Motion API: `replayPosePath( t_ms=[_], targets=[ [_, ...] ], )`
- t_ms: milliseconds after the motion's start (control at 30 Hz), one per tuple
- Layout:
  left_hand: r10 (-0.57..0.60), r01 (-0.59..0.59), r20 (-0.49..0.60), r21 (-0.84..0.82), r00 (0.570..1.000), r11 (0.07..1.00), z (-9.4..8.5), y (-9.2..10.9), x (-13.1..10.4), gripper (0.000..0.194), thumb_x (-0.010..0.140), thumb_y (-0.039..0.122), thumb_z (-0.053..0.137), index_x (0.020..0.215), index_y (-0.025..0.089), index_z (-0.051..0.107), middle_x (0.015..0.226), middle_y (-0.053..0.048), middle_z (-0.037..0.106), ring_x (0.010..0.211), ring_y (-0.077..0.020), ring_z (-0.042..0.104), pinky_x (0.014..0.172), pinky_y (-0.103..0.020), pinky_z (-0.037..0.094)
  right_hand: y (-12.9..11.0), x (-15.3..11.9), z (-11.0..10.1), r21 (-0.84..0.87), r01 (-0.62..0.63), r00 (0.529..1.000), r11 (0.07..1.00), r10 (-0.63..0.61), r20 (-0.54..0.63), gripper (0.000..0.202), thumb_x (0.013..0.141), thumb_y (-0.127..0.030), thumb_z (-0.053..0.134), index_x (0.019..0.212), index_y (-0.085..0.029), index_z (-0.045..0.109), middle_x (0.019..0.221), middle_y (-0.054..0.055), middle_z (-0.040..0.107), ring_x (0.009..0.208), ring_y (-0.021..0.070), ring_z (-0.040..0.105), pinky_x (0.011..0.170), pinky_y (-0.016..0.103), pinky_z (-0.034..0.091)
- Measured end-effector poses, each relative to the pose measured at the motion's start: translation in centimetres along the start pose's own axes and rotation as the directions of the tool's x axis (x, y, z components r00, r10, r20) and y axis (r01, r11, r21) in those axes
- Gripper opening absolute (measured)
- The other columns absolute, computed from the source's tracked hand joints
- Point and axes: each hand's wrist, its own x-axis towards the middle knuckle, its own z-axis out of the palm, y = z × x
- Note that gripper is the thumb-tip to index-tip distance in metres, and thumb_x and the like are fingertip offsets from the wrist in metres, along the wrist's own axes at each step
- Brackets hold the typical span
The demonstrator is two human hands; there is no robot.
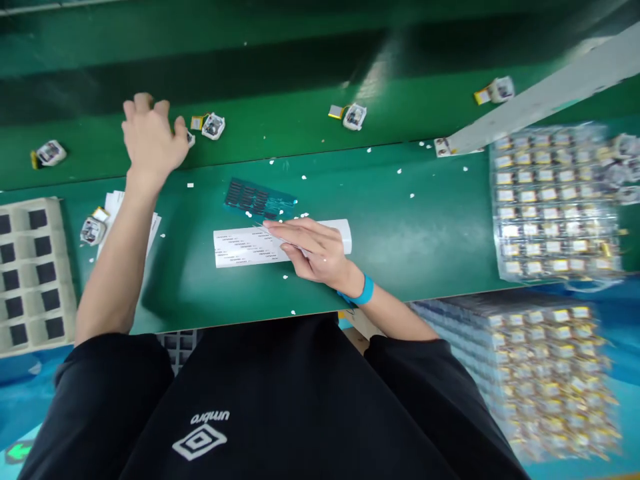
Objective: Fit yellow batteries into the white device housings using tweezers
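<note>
My left hand [154, 137] is stretched over the far green strip, palm down with its fingers apart. A small white piece [191, 139] shows beside its thumb; what lies under the palm is hidden. Just right of it sits a white-cased electronic unit [214, 126] with a yellow-edged battery [197, 123]. My right hand [317, 252] lies over a white printed label sheet [235, 248], its fingers closed on what looks like thin tweezers [260, 226], mostly hidden. Beyond the sheet is a blue-green film [277, 200] bearing rows of dark strips.
More units [355, 117] lie spaced along the far strip. At right, a clear tray [550, 200] of battery units stands by a slanted white post [545, 90]. A beige compartment tray [35, 273] is at left, near paper sheets [153, 230] and another unit [93, 230].
</note>
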Motion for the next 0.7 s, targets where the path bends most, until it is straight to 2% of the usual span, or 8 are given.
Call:
replayPosePath(
  t_ms=[67, 167, 300, 400, 467, 533, 633, 700],
  targets=[
    [0.105, -0.102, 0.116, -0.029, 0.988, 0.994, 0.8, 1.0, 0.6, 0.051, 0.065, -0.010, 0.089, 0.107, 0.013, 0.069, 0.151, 0.000, 0.058, 0.154, -0.0340, 0.033, 0.133, -0.067, 0.015, 0.1, 0.0, 0.1, -0.001, 0.001, 1.000, 1.000, -0.001, 0.011, 0.025, 0.103, -0.014, 0.052, 0.125, -0.014, 0.065, 0.115, 0.010, 0.081, 0.101, 0.0191, 0.078, 0.079, 0.034, 0.069],
    [0.173, -0.160, 0.234, -0.072, 0.957, 0.984, 2.1, 1.6, 1.9, 0.056, 0.055, -0.014, 0.092, 0.095, 0.016, 0.067, 0.117, 0.007, 0.071, 0.139, -0.0192, 0.049, 0.133, -0.045, 0.028, 0.3, 0.1, 0.0, -0.012, 0.006, 1.000, 1.000, -0.006, 0.007, 0.024, 0.103, -0.012, 0.051, 0.123, -0.013, 0.064, 0.114, 0.013, 0.081, 0.102, 0.0202, 0.076, 0.082, 0.035, 0.069],
    [0.184, -0.178, 0.125, -0.059, 0.975, 0.982, 2.5, 1.6, 1.5, 0.056, 0.052, -0.007, 0.098, 0.073, 0.021, 0.055, 0.071, 0.009, 0.054, 0.104, -0.0156, 0.056, 0.117, -0.039, 0.045, 0.5, 0.4, -0.2, -0.021, -0.045, 0.998, 0.999, 0.044, -0.050, 0.017, 0.103, -0.011, 0.051, 0.114, -0.016, 0.063, 0.105, 0.010, 0.080, 0.101, 0.0200, 0.074, 0.084, 0.036, 0.066],
    [0.159, -0.122, 0.138, -0.245, 0.978, 0.962, 2.2, 2.7, -2.9, 0.048, 0.074, 0.010, 0.096, 0.086, 0.022, 0.052, 0.061, 0.013, 0.055, 0.069, -0.0102, 0.058, 0.088, -0.037, 0.056, 0.5, 0.7, -0.4, -0.077, -0.105, 0.990, 0.992, 0.096, -0.104, 0.016, 0.107, -0.014, 0.046, 0.100, -0.020, 0.058, 0.085, 0.002, 0.073, 0.081, 0.0164, 0.068, 0.075, 0.033, 0.061],
    [0.226, -0.049, 0.246, -0.569, 0.942, 0.821, 1.8, 4.4, -7.5, 0.036, 0.093, 0.035, 0.084, 0.102, 0.025, 0.050, 0.068, 0.012, 0.067, 0.059, -0.0096, 0.062, 0.066, -0.032, 0.057, 0.4, 0.8, -0.5, -0.104, -0.144, 0.986, 0.984, 0.133, -0.104, 0.019, 0.109, -0.015, 0.041, 0.098, -0.021, 0.056, 0.083, 0.001, 0.071, 0.076, 0.0145, 0.065, 0.072, 0.031, 0.058],
    [0.304, -0.038, 0.233, -0.733, 0.924, 0.679, 1.2, 6.5, -12.4, 0.040, 0.094, 0.054, 0.078, 0.111, 0.026, 0.056, 0.080, 0.005, 0.075, 0.063, -0.0140, 0.069, 0.059, -0.031, 0.058, 0.3, 0.9, -0.7, -0.101, -0.183, 0.980, 0.978, 0.174, -0.092, 0.020, 0.110, -0.015, 0.039, 0.105, -0.019, 0.058, 0.089, 0.002, 0.074, 0.078, 0.0129, 0.067, 0.071, 0.028, 0.057],
    [0.290, 0.029, 0.287, -0.755, 0.913, 0.656, -0.1, 9.3, -18.1, 0.040, 0.090, 0.051, 0.082, 0.114, 0.023, 0.066, 0.088, -0.001, 0.076, 0.071, -0.0170, 0.075, 0.061, -0.029, 0.062, 0.1, 1.0, -0.8, -0.108, -0.176, 0.982, 0.978, 0.168, -0.083, 0.017, 0.110, -0.021, 0.048, 0.121, -0.017, 0.060, 0.102, 0.003, 0.078, 0.075, 0.0101, 0.067, 0.067, 0.023, 0.057],
    [0.284, 0.094, 0.333, -0.780, 0.899, 0.619, -0.6, 10.4, -20.2, 0.037, 0.088, 0.048, 0.085, 0.106, 0.022, 0.066, 0.083, 0.000, 0.075, 0.064, -0.0158, 0.074, 0.057, -0.027, 0.062, 0.0, 0.9, -0.8, -0.151, -0.152, 0.987, 0.977, 0.142, -0.073, 0.017, 0.106, -0.026, 0.059, 0.121, -0.018, 0.061, 0.101, 0.002, 0.077, 0.071, 0.0090, 0.066, 0.062, 0.021, 0.056]
  ],
)
